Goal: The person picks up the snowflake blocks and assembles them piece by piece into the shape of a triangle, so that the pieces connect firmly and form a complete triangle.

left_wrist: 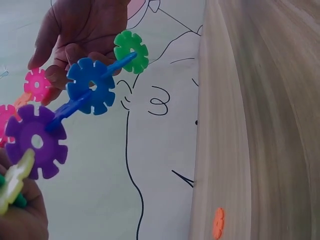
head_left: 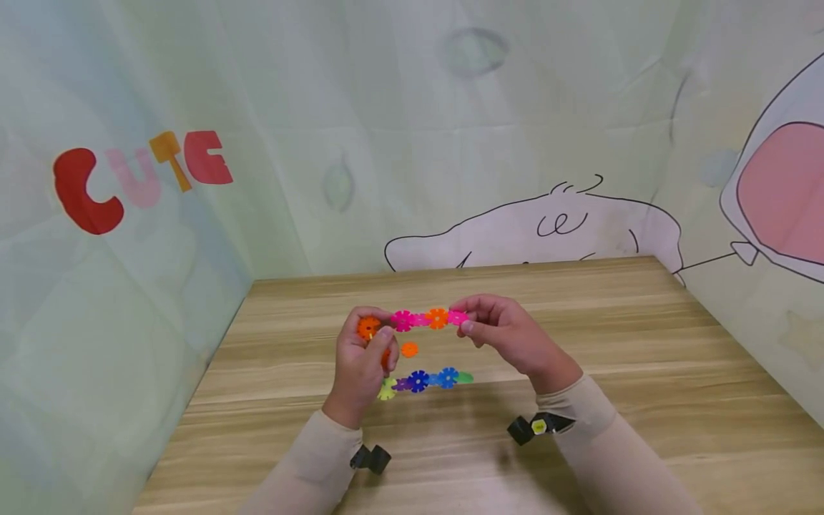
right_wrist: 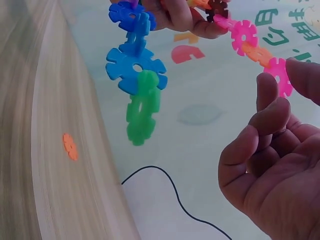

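Note:
A chain of interlocking plastic snowflake discs is held up between both hands, above the table. My left hand (head_left: 357,368) grips its middle, with an orange disc (head_left: 369,328) showing between thumb and fingers. From there a pink-and-orange stretch (head_left: 438,318) runs across to my right hand (head_left: 515,336), which pinches the pink end disc (right_wrist: 279,77) between thumb and forefinger. Another stretch hangs out from the left hand: a pale yellow disc (left_wrist: 16,182), a purple disc (left_wrist: 37,141), blue discs (left_wrist: 91,86) and a green end disc (left_wrist: 131,52). The left palm hides some links.
One loose orange disc (head_left: 409,350) lies on the wood-grain table (head_left: 290,458), beyond the blue stretch. Printed cloth walls (head_left: 309,143) stand at the table's back and sides. Each wrist carries a small black camera (head_left: 380,459) on a strap.

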`<state>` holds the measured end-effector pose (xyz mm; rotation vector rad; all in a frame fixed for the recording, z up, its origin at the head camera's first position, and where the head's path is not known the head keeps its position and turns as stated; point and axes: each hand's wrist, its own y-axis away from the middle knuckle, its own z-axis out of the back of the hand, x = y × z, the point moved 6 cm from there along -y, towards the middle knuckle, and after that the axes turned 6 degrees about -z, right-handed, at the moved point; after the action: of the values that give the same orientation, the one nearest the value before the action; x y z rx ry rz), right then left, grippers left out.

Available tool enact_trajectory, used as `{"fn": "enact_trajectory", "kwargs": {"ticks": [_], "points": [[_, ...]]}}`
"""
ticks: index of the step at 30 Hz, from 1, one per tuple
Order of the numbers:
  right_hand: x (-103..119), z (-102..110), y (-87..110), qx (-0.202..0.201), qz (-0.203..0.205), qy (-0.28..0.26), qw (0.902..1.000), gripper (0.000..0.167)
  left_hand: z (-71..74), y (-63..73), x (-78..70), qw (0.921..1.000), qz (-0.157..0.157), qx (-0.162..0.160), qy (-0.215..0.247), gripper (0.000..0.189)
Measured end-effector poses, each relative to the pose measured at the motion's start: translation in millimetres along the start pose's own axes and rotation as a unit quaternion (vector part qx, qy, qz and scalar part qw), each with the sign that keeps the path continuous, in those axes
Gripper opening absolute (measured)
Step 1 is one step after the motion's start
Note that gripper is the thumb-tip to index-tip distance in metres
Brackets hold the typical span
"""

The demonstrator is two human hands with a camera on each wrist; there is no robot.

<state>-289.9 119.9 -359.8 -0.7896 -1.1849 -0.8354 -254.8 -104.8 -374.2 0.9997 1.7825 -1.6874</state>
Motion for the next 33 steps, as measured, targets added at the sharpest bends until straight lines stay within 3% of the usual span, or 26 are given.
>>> {"fn": "enact_trajectory", "kwargs": {"ticks": [17,23,28,33], "points": [[-7,-2,-1.8,-0.001,-0.023,0.032,0.9992,0.025,-2.7,6.1,5.7,0.9996,0.013,0.012,-0.02,0.011],[-7,-6,-3.5,-0.001,-0.019,0.021,0.9996,0.025,-1.4,5.3,3.3,0.9993,0.007,0.015,-0.035,0.011],[-14,-4,-7.2,0.0,-0.01,0.012,0.9999,0.032,0.9,3.3,3.8,0.9992,0.029,-0.005,-0.029,0.012],[-37,-1,-15.2,0.007,-0.044,-0.038,0.9983,0.043,3.0,2.1,3.6,0.9986,0.044,-0.019,-0.022,0.013]]}}
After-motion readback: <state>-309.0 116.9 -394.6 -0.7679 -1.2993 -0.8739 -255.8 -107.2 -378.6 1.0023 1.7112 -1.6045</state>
